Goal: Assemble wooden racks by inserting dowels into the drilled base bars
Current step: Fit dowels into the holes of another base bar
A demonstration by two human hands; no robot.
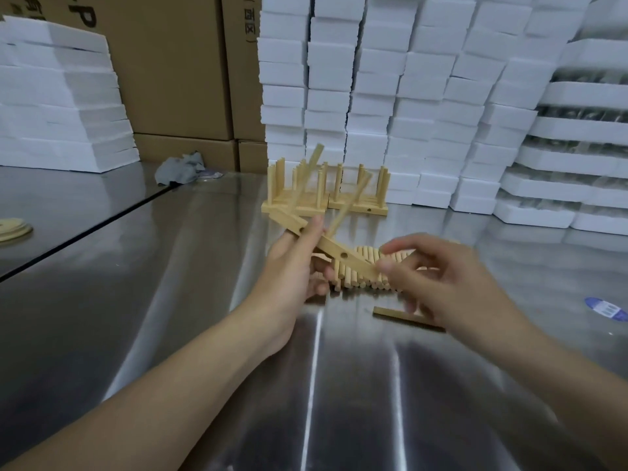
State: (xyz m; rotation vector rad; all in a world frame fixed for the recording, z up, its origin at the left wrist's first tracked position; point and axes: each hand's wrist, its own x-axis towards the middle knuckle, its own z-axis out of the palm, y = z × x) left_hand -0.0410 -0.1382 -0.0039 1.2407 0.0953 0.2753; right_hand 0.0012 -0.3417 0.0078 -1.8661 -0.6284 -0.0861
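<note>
My left hand point(299, 263) grips a drilled wooden base bar point(343, 254) tilted above the steel table, with two dowels point(350, 203) standing out of it, blurred by motion. My right hand point(431, 277) hovers at the bar's right end, thumb and fingers loosely curled close to it; I cannot tell whether it pinches anything. Under both hands lies a heap of loose dowels point(367, 282). Another base bar point(406, 317) lies flat on the table below my right hand. Two finished racks point(324, 195) stand behind.
White foam blocks point(407, 96) are stacked high at the back and right, more foam point(57, 103) at the left, cardboard boxes point(176, 79) between. A crumpled grey cloth point(180, 168) lies at the table's back. Round wooden discs point(12, 227) sit at the left edge, a blue-white label point(606, 309) at the right.
</note>
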